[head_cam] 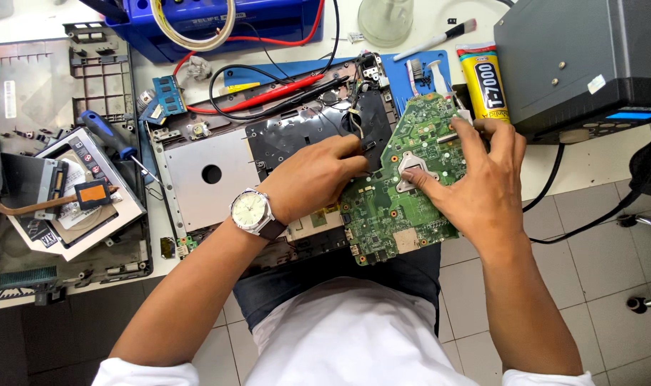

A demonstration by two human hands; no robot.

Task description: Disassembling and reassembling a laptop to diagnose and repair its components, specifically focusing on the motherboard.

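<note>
Both hands hold a green board [404, 207], tilted over an opened laptop base [218, 171]. The right hand [475, 179] grips its right side, thumb pressed flat near the chip socket, fingers curled over the top edge. The left hand [315, 179], a watch [250, 211] on its wrist, closes on the board's left edge.

White sleeves, silver wristwatch [252, 211], dark trousers

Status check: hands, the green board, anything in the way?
Right hand grips the green motherboard, tilted above the open laptop chassis. Left hand at the board's left edge, on the chassis. Red and black cables lie across the chassis top.
</note>
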